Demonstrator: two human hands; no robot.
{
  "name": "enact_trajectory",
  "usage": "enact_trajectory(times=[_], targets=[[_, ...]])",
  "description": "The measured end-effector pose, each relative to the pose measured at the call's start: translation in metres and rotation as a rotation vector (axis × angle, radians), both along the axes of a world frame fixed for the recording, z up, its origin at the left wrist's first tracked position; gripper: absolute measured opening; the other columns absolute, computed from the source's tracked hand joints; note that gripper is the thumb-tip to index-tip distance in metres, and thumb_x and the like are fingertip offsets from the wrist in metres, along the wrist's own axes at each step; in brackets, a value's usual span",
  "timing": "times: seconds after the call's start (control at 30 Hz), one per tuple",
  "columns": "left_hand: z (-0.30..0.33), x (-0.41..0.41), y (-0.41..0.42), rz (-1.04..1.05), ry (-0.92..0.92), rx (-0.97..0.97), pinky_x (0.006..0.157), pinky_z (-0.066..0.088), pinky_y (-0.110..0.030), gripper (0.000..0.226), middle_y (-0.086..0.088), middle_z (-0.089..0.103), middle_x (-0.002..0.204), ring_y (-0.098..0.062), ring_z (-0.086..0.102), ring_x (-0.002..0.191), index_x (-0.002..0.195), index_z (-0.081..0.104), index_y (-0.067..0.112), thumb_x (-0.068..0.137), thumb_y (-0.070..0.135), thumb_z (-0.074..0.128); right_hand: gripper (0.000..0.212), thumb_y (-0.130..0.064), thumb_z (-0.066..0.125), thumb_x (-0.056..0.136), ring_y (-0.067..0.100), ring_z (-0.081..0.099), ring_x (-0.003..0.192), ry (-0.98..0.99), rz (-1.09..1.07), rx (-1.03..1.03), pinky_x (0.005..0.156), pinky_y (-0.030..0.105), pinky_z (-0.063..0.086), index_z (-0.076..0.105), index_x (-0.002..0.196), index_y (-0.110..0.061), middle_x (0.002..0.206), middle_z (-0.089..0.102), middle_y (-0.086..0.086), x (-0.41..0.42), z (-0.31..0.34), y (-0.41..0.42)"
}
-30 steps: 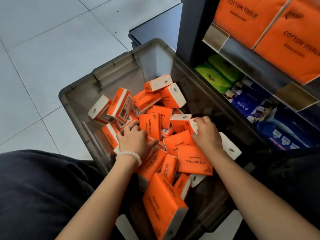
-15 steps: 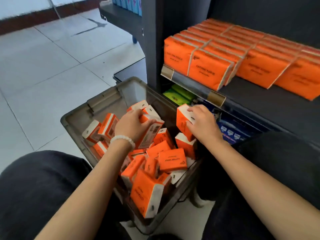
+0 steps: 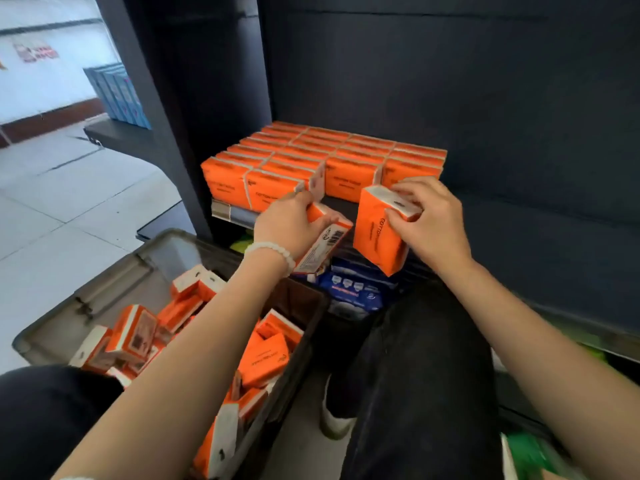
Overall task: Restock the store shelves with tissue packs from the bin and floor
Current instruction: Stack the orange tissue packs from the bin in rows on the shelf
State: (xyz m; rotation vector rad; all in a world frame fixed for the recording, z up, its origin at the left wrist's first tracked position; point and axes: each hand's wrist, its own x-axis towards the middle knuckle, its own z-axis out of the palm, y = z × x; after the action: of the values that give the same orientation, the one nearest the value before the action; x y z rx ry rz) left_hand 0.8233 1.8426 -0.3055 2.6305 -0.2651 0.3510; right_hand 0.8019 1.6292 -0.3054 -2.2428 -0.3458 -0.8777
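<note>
Both hands are up at the shelf edge, each with its own orange tissue pack. The left hand has its fingers clamped around a pack that's tilted, barcode side facing the camera, hanging just in front of the shelf lip and above the bin. There's a white bead bracelet on that wrist. The right hand is gripping the other pack by its white top end, fingers curled over it, pack standing mostly upright with the "COTTON" lettering visible on the orange face. It's held right in front of the shelved rows, not set down.

On the shelf there's a neat block of stocked orange packs, several rows deep, filling the left part; the right part of the shelf is bare dark surface. Down below on the left, the grey bin holds a jumble of loose orange packs at all angles. Under the shelf you can see some blue packets on the lower level. Dark trousers and a white shoe show at the bottom, on the pale tiled floor.
</note>
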Motion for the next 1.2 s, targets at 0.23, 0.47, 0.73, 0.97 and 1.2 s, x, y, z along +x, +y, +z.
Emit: enact_trajectory(times=[0.23,0.47,0.73,0.97,1.2], targets=[[0.037,0.047,-0.058,-0.06,-0.213,0.055,0.081,0.047,-0.04,0.046,-0.008,0.061,0.107,-0.028,0.056,0.101,0.107,0.059,0.015,0.084,0.054,0.057,0.029,0.0,0.072,0.071,0.002,0.052,0.094,-0.121,-0.125,0.1,0.086,0.007,0.038,0.068,0.1,-0.003,0.101,0.06,0.006,0.027,0.019,-0.057],[-0.007,0.096,-0.075,-0.05,-0.032,0.014,0.093,0.045,-0.042,0.055,-0.008,0.056,0.121,-0.028,0.053,0.113,0.123,0.051,0.017,0.084,0.056,0.056,0.052,-0.01,0.077,0.072,0.011,0.058,0.098,0.168,-0.2,0.306,0.083,0.012,0.04,0.056,0.119,-0.014,0.108,0.058,-0.004,0.057,-0.03,-0.064],[-0.03,0.099,-0.069,-0.064,-0.075,-0.059,0.088,0.048,-0.042,0.054,-0.008,0.058,0.121,-0.026,0.057,0.11,0.128,0.042,0.017,0.086,0.047,0.059,0.074,-0.018,0.082,0.069,0.005,0.054,0.102,0.342,-0.225,0.482,0.087,0.022,0.044,0.04,0.13,-0.019,0.115,0.052,-0.01,0.05,-0.063,-0.062],[-0.021,0.091,-0.069,-0.052,-0.217,0.09,0.091,0.042,-0.042,0.05,-0.007,0.056,0.122,-0.029,0.052,0.114,0.122,0.052,0.019,0.083,0.047,0.063,0.062,-0.02,0.083,0.069,0.004,0.056,0.092,0.427,-0.217,0.447,0.071,0.011,0.042,0.041,0.115,-0.019,0.106,0.054,-0.009,0.037,-0.061,-0.069],[-0.028,0.08,-0.065,-0.215,-0.06,0.164,0.089,0.047,-0.037,0.047,0.0,0.063,0.115,-0.021,0.056,0.109,0.118,0.059,0.024,0.086,0.057,0.052,0.045,-0.021,0.08,0.072,0.009,0.057,0.087,0.413,-0.267,0.411,0.073,0.019,0.042,0.048,0.103,-0.017,0.098,0.059,-0.004,0.03,-0.061,-0.078]])
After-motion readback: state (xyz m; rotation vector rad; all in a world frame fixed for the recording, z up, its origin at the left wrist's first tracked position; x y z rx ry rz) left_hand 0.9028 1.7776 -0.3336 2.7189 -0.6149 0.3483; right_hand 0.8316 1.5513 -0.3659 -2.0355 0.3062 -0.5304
